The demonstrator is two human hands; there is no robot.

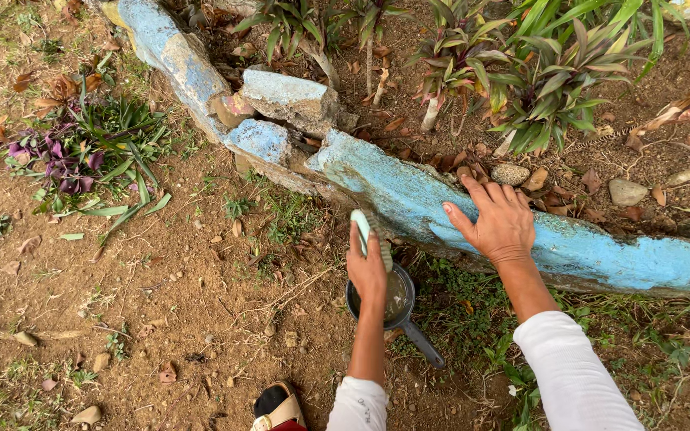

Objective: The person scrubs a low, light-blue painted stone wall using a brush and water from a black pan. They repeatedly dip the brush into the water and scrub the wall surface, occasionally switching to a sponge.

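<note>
The long blue-painted stone border (409,195) ran slantwise across the bare dirt ground (161,295), broken into loose chunks toward its upper left end, with leafy plants (545,88) in the bed behind it. The right hand (498,223) lay spread flat on the border's top edge, its grip open and holding nothing, bracing the body. The left hand (367,267) had its grip closed around a pale green scrub brush (367,231), held upright just in front of the border's lower face and directly above a small dark pan (397,303) of murky liquid that stood on the ground at the border's foot, handle pointing down and right. The likeliest trouble seemed to be the pan: set on uneven dirt right under the working arm, it could tip if the wrist or brush knocked its rim. The paint looked flaky, so hard scrubbing might lift it, and leaning weight on the cracked stone could shift a chunk.
</note>
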